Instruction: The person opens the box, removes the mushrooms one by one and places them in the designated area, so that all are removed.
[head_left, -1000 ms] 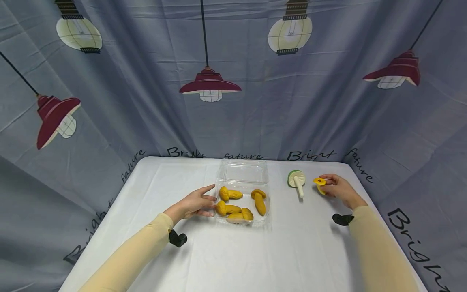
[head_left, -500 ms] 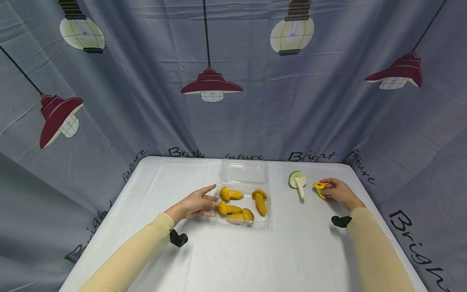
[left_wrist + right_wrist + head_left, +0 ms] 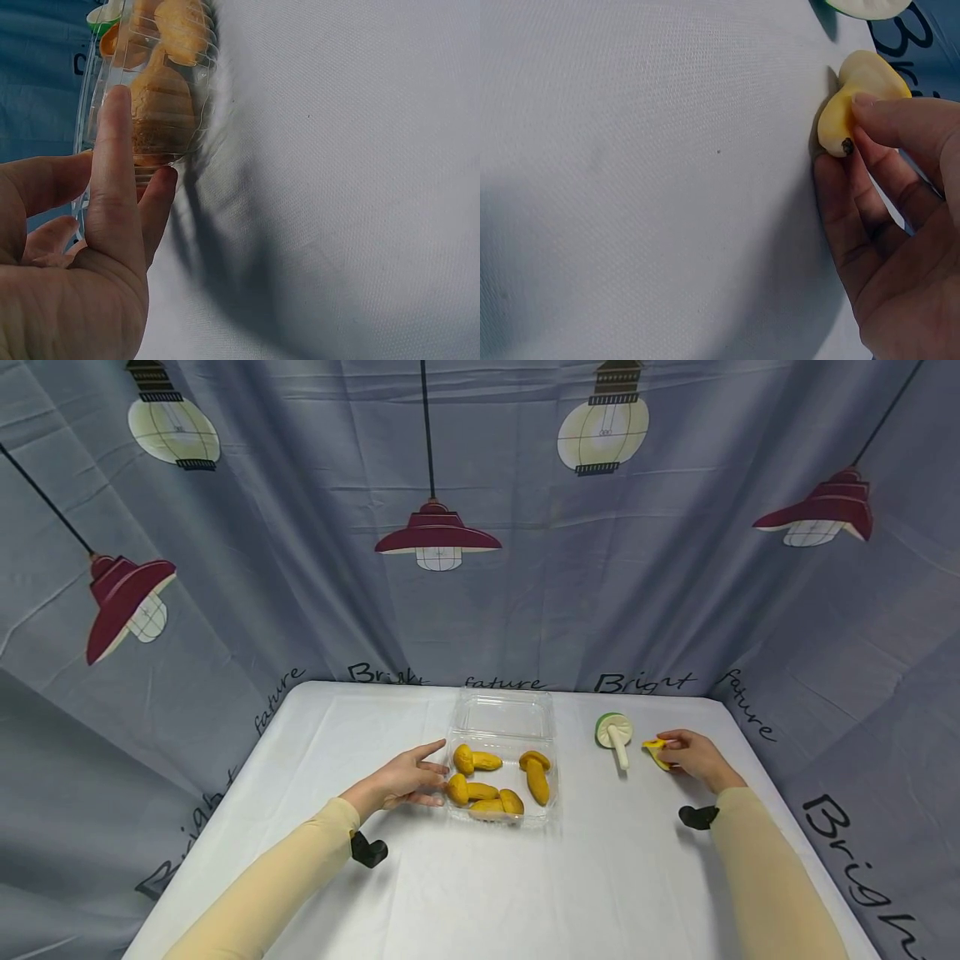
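Note:
In the head view my left hand point(image 3: 405, 778) has its fingers spread against the left side of a clear plastic clamshell box point(image 3: 553, 789). Several brown-yellow toy mushrooms, such as one point(image 3: 536, 777) at the right, lie inside the box. The left wrist view shows the fingertips point(image 3: 115, 101) at the box's wall. My right hand point(image 3: 697, 758) pinches a small, curved yellow toy piece point(image 3: 836, 124) with a dark tip between thumb and fingers, low over the table or touching it. Its exact kind is unclear. Left of that hand lies a green-capped toy mushroom point(image 3: 615, 735) with a white stem.
The box's transparent lid point(image 3: 504, 714) is folded back toward the far edge. A white cloth point(image 3: 465, 893) covers the table. Behind it hangs a grey-blue curtain point(image 3: 510, 610) printed with lamps. Black wrist mounts point(image 3: 367, 850) show below the sleeves.
My right hand has shifted slightly nearer, tilting the yellow piece so less of its face shows. The left hand stays at the box. The whole view has drifted slightly.

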Demonstrator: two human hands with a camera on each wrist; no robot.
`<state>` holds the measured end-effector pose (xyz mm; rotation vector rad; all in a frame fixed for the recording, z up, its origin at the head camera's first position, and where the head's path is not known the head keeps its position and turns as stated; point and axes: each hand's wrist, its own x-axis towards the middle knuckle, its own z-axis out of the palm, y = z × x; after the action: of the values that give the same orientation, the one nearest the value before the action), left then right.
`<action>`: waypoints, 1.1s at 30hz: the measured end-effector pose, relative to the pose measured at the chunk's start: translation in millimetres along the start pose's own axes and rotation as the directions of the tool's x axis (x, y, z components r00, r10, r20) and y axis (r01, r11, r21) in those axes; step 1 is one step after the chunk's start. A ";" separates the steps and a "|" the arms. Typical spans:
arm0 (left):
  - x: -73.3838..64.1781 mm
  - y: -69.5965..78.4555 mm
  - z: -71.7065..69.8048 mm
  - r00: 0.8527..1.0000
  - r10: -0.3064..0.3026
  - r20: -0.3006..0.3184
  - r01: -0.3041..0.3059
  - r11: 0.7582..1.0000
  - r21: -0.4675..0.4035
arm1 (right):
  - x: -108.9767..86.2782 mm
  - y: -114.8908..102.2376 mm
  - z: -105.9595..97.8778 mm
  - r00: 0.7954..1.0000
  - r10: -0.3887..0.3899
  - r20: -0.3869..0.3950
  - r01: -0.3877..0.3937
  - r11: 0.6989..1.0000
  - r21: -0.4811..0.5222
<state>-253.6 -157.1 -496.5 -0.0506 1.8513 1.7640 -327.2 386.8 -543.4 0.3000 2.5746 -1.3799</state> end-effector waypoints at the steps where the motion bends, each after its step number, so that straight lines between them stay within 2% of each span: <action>1: 0.0 0.0 0.1 1.000 0.000 -0.001 0.000 1.000 0.000 | 0.1 0.3 0.1 1.000 0.000 0.000 0.000 1.000 -0.002; 10: 1.3 -0.3 0.8 1.000 -0.003 -0.009 0.003 1.000 0.010 | -3.2 -1.8 -2.8 1.000 0.007 0.008 -0.007 1.000 -0.020; 20: 1.1 1.3 -0.3 1.000 -0.003 0.002 0.003 1.000 0.015 | -14.0 -3.7 -15.6 0.998 -0.026 0.057 0.029 0.998 -0.054; 26: 1.4 1.5 -0.2 1.000 -0.007 -0.005 0.007 1.000 0.015 | -18.5 -3.8 -22.5 1.000 -0.031 0.003 0.031 0.999 -0.039; 33: 2.0 0.3 -0.6 1.000 -0.006 -0.003 0.006 1.000 0.018 | -20.7 -3.0 -25.5 0.995 -0.090 -0.047 0.090 0.996 -0.005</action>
<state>-255.6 -157.0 -497.1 -0.0523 1.8672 1.7439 -310.3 404.9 -521.4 0.2212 2.6589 -1.4147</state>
